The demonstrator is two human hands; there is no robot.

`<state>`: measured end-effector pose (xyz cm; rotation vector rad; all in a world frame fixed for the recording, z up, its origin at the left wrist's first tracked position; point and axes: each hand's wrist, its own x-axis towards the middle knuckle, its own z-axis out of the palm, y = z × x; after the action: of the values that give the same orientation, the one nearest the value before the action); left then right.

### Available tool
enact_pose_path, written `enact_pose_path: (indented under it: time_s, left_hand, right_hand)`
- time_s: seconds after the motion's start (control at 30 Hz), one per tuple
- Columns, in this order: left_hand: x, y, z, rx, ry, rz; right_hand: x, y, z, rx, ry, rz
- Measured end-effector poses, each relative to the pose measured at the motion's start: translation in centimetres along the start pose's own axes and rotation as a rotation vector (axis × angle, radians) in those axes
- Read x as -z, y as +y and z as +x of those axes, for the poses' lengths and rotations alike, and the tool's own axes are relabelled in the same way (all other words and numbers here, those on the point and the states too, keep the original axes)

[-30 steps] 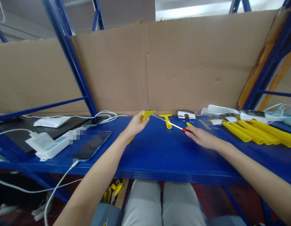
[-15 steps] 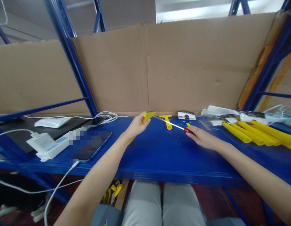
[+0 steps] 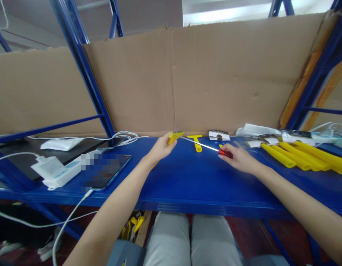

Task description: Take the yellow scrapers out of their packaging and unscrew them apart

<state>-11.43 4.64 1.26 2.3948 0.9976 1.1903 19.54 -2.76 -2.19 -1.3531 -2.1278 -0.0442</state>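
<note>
Head view is showing a yellow tool [image 3: 175, 137] above the far middle of a blue shelf [image 3: 182, 184], its wide end poking out past the fingers of the left hand [image 3: 160, 149] and its handle slanting down behind the wrist. That hand is closing around it, thumb and fingers pinching it near the wide end. Opposite, the right hand [image 3: 239, 159] is gripping the red handle of a screwdriver [image 3: 225, 153], whose shaft is pointing left toward the tool's wide end; whether the tip is touching, I cannot tell. Behind the shaft, a yellow T-shaped piece [image 3: 198, 146] is lying on the shelf, with a black-and-white card [image 3: 219, 135] to its right. Farther right, yellow tubular handles [image 3: 295, 156] are lying side by side. At left, a phone [image 3: 115, 170] is resting beside a white power strip [image 3: 62, 175]. Cardboard [image 3: 215, 77] is standing behind everything.
</note>
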Motion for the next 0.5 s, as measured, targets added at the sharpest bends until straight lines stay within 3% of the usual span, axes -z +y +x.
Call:
enact_pose_path:
  time_s: [0.17, 0.5]
  left_hand:
    - [0.02, -0.14, 0.05, -0.001, 0.01, 0.004]
    - [0.07, 0.38, -0.04, -0.021, 0.024, 0.023]
  right_hand:
    - [-0.23, 0.2, 0.12, 0.047, -0.094, 0.018]
    - [0.09, 0.12, 0.03, 0.071, -0.036, -0.015]
